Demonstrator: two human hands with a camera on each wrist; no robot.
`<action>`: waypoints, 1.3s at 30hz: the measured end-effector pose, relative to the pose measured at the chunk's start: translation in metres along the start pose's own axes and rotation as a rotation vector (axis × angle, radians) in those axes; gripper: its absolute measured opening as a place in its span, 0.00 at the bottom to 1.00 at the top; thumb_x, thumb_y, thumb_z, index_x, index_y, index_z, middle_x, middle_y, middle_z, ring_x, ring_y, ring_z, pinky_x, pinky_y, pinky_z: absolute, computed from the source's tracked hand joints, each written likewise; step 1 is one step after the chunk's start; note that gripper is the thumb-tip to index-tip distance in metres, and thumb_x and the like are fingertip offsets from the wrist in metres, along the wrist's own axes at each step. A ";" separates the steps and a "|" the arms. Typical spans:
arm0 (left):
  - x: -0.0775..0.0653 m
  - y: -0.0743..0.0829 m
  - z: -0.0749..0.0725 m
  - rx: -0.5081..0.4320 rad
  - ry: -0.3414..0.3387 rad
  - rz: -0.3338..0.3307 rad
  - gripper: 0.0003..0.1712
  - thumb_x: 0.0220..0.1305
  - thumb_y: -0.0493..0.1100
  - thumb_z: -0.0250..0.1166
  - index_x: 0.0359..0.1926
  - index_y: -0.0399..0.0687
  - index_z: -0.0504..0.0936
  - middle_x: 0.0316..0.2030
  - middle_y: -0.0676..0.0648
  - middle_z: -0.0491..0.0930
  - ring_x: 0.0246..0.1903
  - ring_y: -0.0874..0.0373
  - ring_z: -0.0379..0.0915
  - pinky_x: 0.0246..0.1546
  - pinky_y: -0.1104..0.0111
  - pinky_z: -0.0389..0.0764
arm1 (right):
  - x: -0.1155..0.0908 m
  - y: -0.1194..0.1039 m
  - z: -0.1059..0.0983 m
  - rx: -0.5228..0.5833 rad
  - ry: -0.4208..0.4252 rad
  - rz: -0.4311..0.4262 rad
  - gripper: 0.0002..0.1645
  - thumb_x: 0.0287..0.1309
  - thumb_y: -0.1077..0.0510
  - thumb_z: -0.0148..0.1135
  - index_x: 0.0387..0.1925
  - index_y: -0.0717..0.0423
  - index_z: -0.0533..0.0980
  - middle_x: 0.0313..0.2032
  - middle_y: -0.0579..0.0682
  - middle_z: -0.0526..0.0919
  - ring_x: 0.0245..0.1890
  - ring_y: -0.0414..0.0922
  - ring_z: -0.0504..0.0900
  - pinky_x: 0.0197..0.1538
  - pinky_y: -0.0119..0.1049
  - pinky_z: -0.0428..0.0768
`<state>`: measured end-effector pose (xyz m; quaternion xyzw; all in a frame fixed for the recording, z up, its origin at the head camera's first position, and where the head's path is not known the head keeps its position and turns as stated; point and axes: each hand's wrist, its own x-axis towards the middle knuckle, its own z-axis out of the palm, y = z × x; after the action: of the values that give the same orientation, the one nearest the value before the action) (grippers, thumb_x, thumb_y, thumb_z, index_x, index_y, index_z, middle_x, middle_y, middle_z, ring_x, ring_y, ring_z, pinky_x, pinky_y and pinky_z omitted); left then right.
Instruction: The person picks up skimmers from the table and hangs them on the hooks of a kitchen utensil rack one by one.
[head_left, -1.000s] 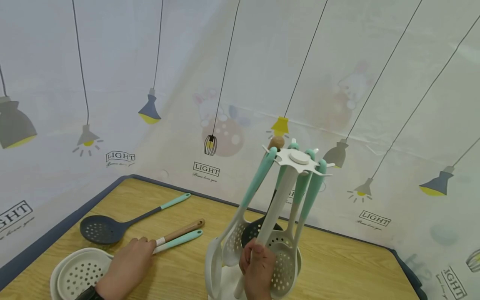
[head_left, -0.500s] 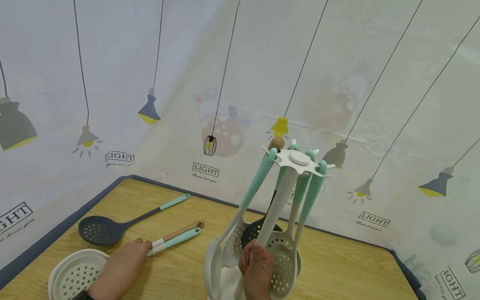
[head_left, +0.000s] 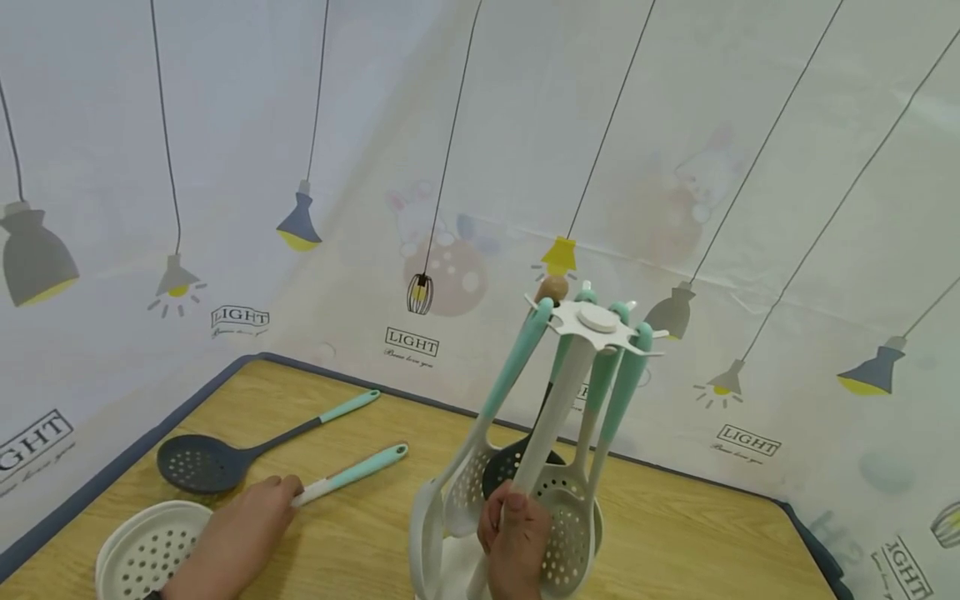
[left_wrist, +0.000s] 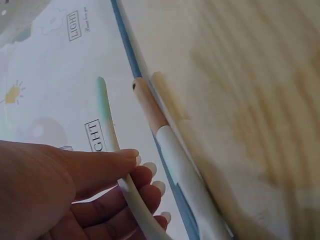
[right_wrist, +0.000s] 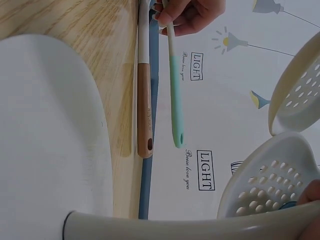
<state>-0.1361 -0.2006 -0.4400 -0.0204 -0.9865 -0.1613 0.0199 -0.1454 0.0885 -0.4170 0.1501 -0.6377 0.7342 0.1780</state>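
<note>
My left hand (head_left: 243, 529) pinches the pale neck of a skimmer with a mint handle (head_left: 367, 467). In the right wrist view that handle (right_wrist: 176, 100) stands up off the table. A white perforated head (head_left: 157, 554) lies by my left forearm, over another pale round head. Beneath the skimmer, a brown-handled utensil (right_wrist: 144, 110) rests on the wood; its head is hidden. My right hand (head_left: 517, 542) grips the white post (head_left: 555, 408) of a utensil stand. From the stand's top (head_left: 597, 317) hang several mint-handled utensils and one with a brown tip.
A dark slotted ladle (head_left: 202, 462) with a mint handle lies at the left of the wooden table (head_left: 697, 525). Dark blue edging (head_left: 442, 402) runs along the table's back, against a lamp-printed curtain (head_left: 480, 125).
My left hand has shifted slightly left and raised the mint handle, which now covers most of the brown one in the head view. My right hand and the stand stay put.
</note>
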 end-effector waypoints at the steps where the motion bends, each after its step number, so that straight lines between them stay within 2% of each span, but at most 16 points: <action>1: -0.001 0.001 -0.002 -0.010 0.007 -0.001 0.09 0.64 0.37 0.69 0.44 0.44 0.81 0.28 0.51 0.78 0.26 0.61 0.74 0.24 0.66 0.76 | 0.000 0.000 0.000 -0.001 -0.001 -0.003 0.42 0.78 0.39 0.34 0.19 0.72 0.57 0.11 0.52 0.55 0.11 0.34 0.54 0.10 0.31 0.54; 5: -0.001 0.005 -0.010 -0.035 0.013 -0.013 0.10 0.65 0.38 0.68 0.47 0.45 0.81 0.30 0.51 0.79 0.27 0.60 0.76 0.26 0.64 0.77 | 0.000 -0.001 0.001 0.006 -0.002 -0.021 0.42 0.78 0.39 0.35 0.18 0.71 0.56 0.11 0.58 0.54 0.11 0.33 0.54 0.10 0.31 0.54; 12: -0.006 0.011 -0.021 -0.088 0.065 -0.004 0.14 0.66 0.40 0.68 0.51 0.43 0.82 0.35 0.51 0.82 0.31 0.59 0.79 0.30 0.62 0.80 | 0.000 -0.003 0.002 -0.007 0.014 0.003 0.42 0.79 0.40 0.36 0.18 0.72 0.57 0.11 0.45 0.57 0.11 0.31 0.55 0.10 0.28 0.55; 20: -0.012 0.018 -0.030 -0.178 0.111 0.021 0.12 0.66 0.40 0.68 0.50 0.47 0.84 0.36 0.54 0.83 0.33 0.63 0.76 0.31 0.66 0.79 | -0.001 -0.005 0.001 -0.043 0.026 0.038 0.43 0.78 0.40 0.35 0.19 0.73 0.57 0.13 0.39 0.60 0.11 0.30 0.57 0.12 0.25 0.58; 24: -0.012 0.022 -0.035 -0.211 0.115 0.047 0.13 0.68 0.40 0.66 0.52 0.45 0.85 0.37 0.53 0.84 0.35 0.63 0.78 0.33 0.66 0.80 | -0.001 -0.007 0.001 -0.050 0.039 0.048 0.43 0.78 0.39 0.36 0.19 0.74 0.58 0.12 0.39 0.61 0.12 0.29 0.57 0.12 0.24 0.59; 31: -0.015 0.032 -0.044 -0.339 0.084 0.038 0.15 0.69 0.40 0.65 0.55 0.44 0.83 0.41 0.52 0.85 0.37 0.64 0.79 0.31 0.69 0.79 | -0.001 -0.007 0.002 -0.056 0.042 0.046 0.43 0.79 0.40 0.35 0.19 0.74 0.58 0.12 0.39 0.60 0.11 0.29 0.57 0.12 0.23 0.59; 35: -0.020 0.038 -0.050 -0.399 0.138 0.059 0.16 0.70 0.39 0.63 0.57 0.42 0.82 0.42 0.50 0.85 0.38 0.63 0.81 0.30 0.72 0.80 | -0.001 -0.006 0.002 -0.064 0.040 0.041 0.43 0.79 0.40 0.35 0.19 0.74 0.58 0.12 0.39 0.60 0.11 0.28 0.57 0.12 0.23 0.60; 39: -0.023 0.042 -0.055 -0.403 0.222 0.106 0.16 0.70 0.37 0.64 0.57 0.42 0.82 0.40 0.51 0.85 0.36 0.65 0.81 0.28 0.74 0.79 | -0.001 -0.005 0.002 -0.065 0.040 0.027 0.43 0.79 0.40 0.36 0.18 0.73 0.58 0.12 0.39 0.60 0.11 0.28 0.57 0.12 0.23 0.60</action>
<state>-0.1093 -0.1789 -0.3758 -0.0580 -0.9236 -0.3552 0.1322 -0.1420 0.0868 -0.4126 0.1209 -0.6596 0.7183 0.1854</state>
